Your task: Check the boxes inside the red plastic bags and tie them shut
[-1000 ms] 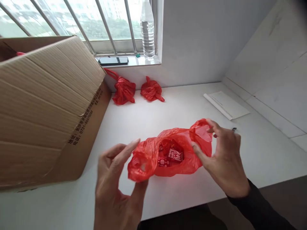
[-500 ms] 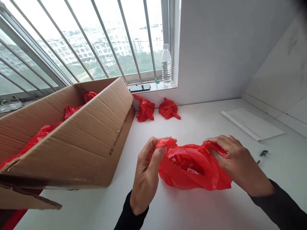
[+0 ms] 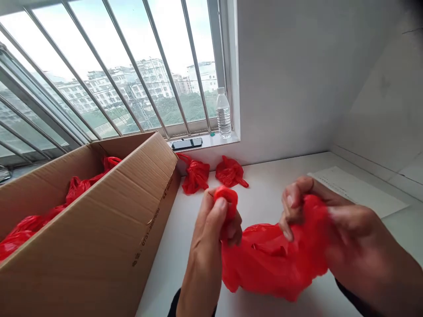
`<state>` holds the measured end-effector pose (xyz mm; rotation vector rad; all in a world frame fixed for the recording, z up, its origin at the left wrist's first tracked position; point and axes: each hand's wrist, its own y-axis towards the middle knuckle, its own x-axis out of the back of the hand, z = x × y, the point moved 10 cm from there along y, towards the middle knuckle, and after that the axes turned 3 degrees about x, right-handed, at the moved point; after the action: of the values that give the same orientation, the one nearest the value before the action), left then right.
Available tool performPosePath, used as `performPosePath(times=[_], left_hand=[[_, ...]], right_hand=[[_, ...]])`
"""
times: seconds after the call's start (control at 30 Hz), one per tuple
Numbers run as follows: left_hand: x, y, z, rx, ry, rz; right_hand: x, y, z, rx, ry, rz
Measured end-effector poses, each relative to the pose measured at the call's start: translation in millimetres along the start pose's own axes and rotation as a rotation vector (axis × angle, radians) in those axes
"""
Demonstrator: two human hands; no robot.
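A thin red plastic bag (image 3: 267, 268) hangs between my two hands, just over the white tabletop. My left hand (image 3: 211, 224) is closed round one bunched handle, the thumb pressed on top. At the opposite side, my right hand (image 3: 343, 224) grips the other handle, partly smeared by motion. The bag's mouth sags into folds in the middle, and its contents are hidden from view.
To the left stands a long cardboard box (image 3: 142, 185) holding several red bags (image 3: 77, 187). Two knotted red bags (image 3: 196, 176) lie by the wall. A water bottle (image 3: 224, 114) and a phone (image 3: 187, 144) rest on the windowsill. Paper (image 3: 360, 189) lies at right.
Both hands have pulled the handles up and the bag's mouth has narrowed, covering the printed contents seen before. My right hand has moved right and turned. The view has tilted up slightly.
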<state>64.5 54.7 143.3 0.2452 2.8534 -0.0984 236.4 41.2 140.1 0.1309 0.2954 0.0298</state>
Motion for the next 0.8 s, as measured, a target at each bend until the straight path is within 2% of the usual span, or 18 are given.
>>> performPosePath(times=[0.13, 0.23, 0.3, 0.37, 0.47, 0.53, 0.6, 0.7, 0.8], left_hand=[[5.8, 14, 21, 0.049, 0.075, 0.006], [16.9, 20, 27, 0.038, 0.11, -0.058], [19.4, 24, 27, 0.023, 0.14, -0.066], [19.2, 27, 27, 0.022, 0.178, -0.058], [14.9, 30, 36, 0.088, 0.214, -0.017], [8.8, 30, 40, 0.101, 0.247, 0.026], [0.7, 28, 38, 0.077, 0.279, 0.075], [-12.2, 20, 36, 0.083, 0.311, 0.171], [-14.5, 15, 36, 0.122, 0.371, 0.226]], right_hand=[[-7, 6, -17, -0.005, -0.047, 0.041], [3, 13, -22, 0.038, -0.066, -0.077], [8, 17, -19, 0.08, -0.062, -0.175], [6, 19, -19, 0.065, -0.028, -0.209], [-5, 19, -27, -0.052, -0.041, -0.168], [-9, 18, -29, -0.079, -0.175, -0.134], [-19, 21, -29, -0.053, -0.313, -0.036], [-33, 24, -28, -0.007, -0.375, 0.147], [-24, 25, -22, 0.027, -0.373, 0.091]])
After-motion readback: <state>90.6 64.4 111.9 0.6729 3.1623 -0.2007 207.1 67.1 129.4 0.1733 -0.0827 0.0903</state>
